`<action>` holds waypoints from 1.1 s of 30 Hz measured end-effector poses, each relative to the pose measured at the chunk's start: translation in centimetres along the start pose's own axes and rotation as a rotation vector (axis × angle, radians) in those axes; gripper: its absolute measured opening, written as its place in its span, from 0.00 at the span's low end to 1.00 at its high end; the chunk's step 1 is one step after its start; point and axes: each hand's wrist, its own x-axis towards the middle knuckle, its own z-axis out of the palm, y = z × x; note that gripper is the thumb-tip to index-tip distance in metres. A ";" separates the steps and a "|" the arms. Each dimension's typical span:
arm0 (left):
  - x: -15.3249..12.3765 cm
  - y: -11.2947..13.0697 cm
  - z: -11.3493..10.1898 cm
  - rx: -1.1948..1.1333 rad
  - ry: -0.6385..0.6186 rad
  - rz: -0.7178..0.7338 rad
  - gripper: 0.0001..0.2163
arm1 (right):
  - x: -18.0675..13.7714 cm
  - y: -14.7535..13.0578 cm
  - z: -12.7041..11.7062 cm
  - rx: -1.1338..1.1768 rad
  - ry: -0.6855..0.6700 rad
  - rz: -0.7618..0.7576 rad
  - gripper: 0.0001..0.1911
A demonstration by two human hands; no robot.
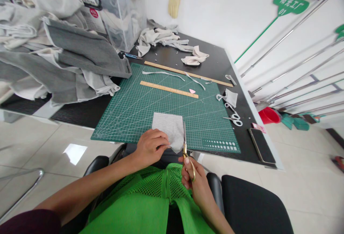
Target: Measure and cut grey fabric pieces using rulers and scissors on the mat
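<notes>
A light grey square of fabric (169, 124) lies at the front edge of the green cutting mat (118, 119), its near corner hanging past the edge. My left hand (152, 146) pinches the fabric along its near left side. My right hand (194, 176) grips a pair of gold-handled scissors (185, 144) by the loops. Their blades point away from me, along the right edge of the fabric. Whether the blades are parted is too fine to tell.
Two wooden rulers (169, 90), thin fabric strips (162, 72) and a pink chalk piece (192, 91) lie on the mat. White-handled scissors (236, 122) and a phone (261, 145) are at right. Fabric piles (88, 51) and a clear plastic bin (120, 15) stand at left.
</notes>
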 end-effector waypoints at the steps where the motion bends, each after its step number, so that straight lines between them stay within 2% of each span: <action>1: 0.0 0.0 0.0 0.002 -0.002 0.000 0.06 | 0.0 0.0 0.0 0.001 0.002 0.004 0.23; 33: 0.3 0.3 -0.3 0.036 -0.002 0.021 0.05 | 0.0 -0.2 0.3 0.009 0.014 0.028 0.25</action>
